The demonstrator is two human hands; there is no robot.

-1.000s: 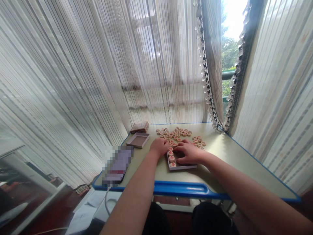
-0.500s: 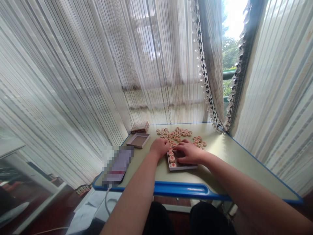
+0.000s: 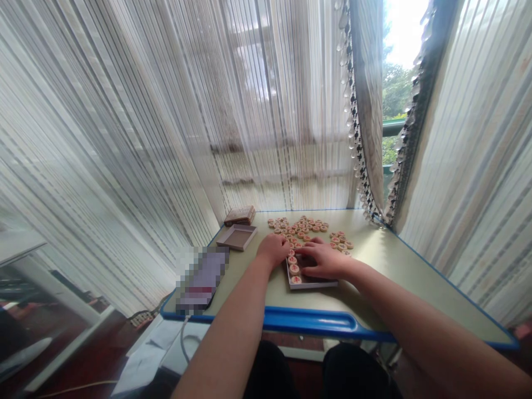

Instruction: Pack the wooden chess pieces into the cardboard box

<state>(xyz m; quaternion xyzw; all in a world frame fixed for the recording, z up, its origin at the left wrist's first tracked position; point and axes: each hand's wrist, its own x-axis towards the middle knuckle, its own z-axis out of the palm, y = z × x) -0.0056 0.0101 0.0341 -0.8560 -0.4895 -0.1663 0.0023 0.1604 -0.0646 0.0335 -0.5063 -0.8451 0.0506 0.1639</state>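
Near the lower centre of the frame, our two bare hands meet over a shallow box (image 3: 316, 286) on the pale table (image 3: 386, 277) with the blue edge. Inside the box, along its left wall, we see a column of round pieces (image 3: 294, 269) marked in red, lying flat one after another toward the near rim. Our left hand (image 3: 273, 250) sits at the box's far left corner with its fingers curled in; we cannot tell whether they grip anything. Our right hand (image 3: 323, 259) reaches in over the box from the right, thumb and forefinger parted with a gap and no piece visible between them; whether a fingertip touches the column, we cannot tell. Beyond our hands, loose pieces (image 3: 305, 226) lie scattered, and a smaller cluster (image 3: 341, 241) lies to the right of them. Left of centre we have a second shallow tray (image 3: 238, 237), open side up, just in front of a brown stack (image 3: 240, 214), and nearer us a blurred-out device (image 3: 202, 280) with a cable (image 3: 183, 339).
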